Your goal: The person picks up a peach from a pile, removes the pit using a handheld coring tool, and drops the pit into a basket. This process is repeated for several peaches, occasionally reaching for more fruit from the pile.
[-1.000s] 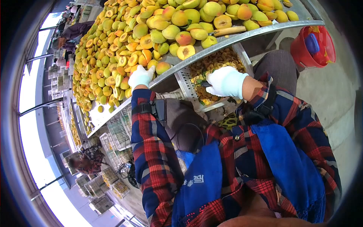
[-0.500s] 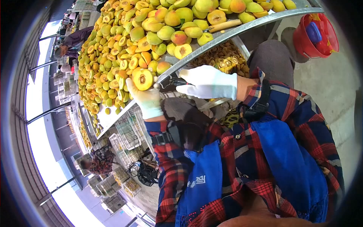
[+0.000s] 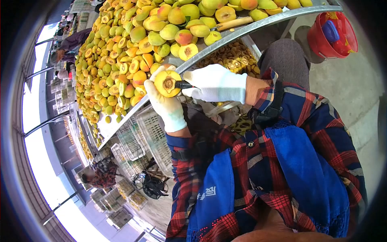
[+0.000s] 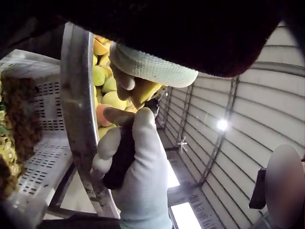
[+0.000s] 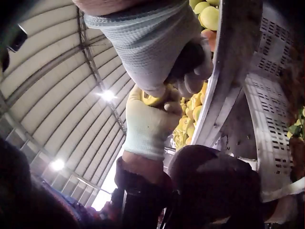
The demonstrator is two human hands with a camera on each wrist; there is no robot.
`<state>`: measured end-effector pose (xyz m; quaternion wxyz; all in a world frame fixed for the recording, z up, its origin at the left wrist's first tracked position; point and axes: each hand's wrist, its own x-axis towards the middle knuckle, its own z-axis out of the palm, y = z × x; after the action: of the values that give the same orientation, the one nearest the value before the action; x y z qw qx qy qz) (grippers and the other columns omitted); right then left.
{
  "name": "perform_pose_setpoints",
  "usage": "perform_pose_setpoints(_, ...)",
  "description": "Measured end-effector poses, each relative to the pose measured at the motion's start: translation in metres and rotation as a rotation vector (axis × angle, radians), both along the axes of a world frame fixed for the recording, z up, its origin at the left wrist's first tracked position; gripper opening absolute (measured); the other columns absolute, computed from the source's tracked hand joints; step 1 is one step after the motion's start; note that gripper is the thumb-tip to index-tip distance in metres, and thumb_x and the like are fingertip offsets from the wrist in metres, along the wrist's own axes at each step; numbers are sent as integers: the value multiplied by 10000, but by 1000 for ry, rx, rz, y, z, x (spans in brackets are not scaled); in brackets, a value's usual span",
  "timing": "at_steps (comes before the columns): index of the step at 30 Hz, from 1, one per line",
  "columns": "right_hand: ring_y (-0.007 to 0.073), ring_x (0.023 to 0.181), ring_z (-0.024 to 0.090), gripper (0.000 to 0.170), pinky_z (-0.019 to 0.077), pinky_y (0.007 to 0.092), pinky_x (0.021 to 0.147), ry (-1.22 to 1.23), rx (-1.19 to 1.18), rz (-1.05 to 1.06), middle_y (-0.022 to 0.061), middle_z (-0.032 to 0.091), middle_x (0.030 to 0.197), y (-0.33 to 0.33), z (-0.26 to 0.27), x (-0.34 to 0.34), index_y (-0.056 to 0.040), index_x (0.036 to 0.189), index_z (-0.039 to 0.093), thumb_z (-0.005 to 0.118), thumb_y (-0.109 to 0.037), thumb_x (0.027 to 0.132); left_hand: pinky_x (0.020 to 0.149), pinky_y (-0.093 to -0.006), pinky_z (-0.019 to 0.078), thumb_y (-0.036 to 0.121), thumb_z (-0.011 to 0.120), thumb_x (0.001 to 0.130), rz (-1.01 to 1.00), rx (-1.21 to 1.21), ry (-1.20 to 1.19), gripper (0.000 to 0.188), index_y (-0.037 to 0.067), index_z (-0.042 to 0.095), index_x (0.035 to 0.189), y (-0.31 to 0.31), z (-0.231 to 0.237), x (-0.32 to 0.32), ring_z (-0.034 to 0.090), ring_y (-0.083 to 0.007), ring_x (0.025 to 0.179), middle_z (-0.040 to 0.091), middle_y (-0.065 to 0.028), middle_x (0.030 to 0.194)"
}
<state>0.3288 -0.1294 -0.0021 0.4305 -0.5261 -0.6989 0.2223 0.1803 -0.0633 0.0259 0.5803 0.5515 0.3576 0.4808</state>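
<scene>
In the head view my gloved left hand [image 3: 167, 105] holds a halved yellow fruit [image 3: 163, 92], its cut face and brown centre turned up. My gloved right hand [image 3: 215, 83] grips a black-handled tool [image 3: 183, 84], whose end meets the middle of the fruit. The left wrist view shows the dark handle [image 4: 125, 155] inside the curled fingers of the right hand [image 4: 145, 171]. From the right wrist, the left hand [image 5: 150, 125] appears below the right hand [image 5: 152, 59], with the fruit [image 5: 151, 99] between them.
Many whole and halved fruits [image 3: 141, 34] cover a metal-edged table [image 3: 258, 30], where a wooden-handled knife [image 3: 234, 23] lies. Beneath the edge is a crate with brown and yellow pieces [image 3: 231, 58]. A red bucket [image 3: 318, 40] stands at the right, pale crates [image 3: 155, 133] at the left.
The left hand has lifted a halved fruit off the pile and brought it over the table edge. The right hand has moved from the crate, bringing the tool to the fruit's centre.
</scene>
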Motion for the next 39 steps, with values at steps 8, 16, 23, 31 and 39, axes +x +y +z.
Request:
perform_pose_setpoints(8, 357, 679, 643, 323, 530, 428, 597, -293, -60, 125, 146, 641, 747, 9, 2, 17, -66, 957, 607, 578, -382, 891, 765, -273, 515, 362, 263, 1045, 21, -20, 311, 527, -34, 608, 1006, 7, 8, -9, 636, -192, 827, 666, -130, 919)
perform_pose_setpoints(16, 375, 669, 633, 334, 519, 441, 591, -376, -105, 273, 162, 634, 721, 5, 2, 28, -63, 929, 602, 578, -394, 891, 688, -333, 476, 403, 339, 1012, -354, 73, 980, 533, -42, 631, 982, 26, 16, -20, 630, -234, 730, 653, -150, 792)
perform_pose_setpoints(23, 84, 422, 463, 345, 374, 235, 385, 935, -856, 506, -13, 467, 557, 2, 16, 10, -66, 911, 526, 540, -408, 955, 989, -361, 427, 550, 288, 1007, 110, 204, 158, 656, -23, 480, 1262, -5, 6, 4, 519, -213, 1151, 535, -146, 1236)
perform_pose_setpoints(31, 77, 430, 407, 363, 332, 250, 374, 1077, -1179, 699, -37, 413, 562, 8, 12, 20, -93, 799, 511, 504, -420, 957, 711, -269, 522, 416, 292, 1043, 219, 242, 260, 562, -58, 592, 1000, -1, 15, 4, 643, -177, 746, 669, -132, 840)
perform_pose_setpoints(39, 93, 432, 451, 479, 386, 246, 404, 857, -873, 478, 11, 482, 579, -18, 23, -3, -20, 916, 550, 511, -496, 952, 717, -263, 470, 435, 361, 1029, 263, 147, 404, 602, -60, 668, 878, -5, 9, 10, 582, -142, 748, 658, -106, 825)
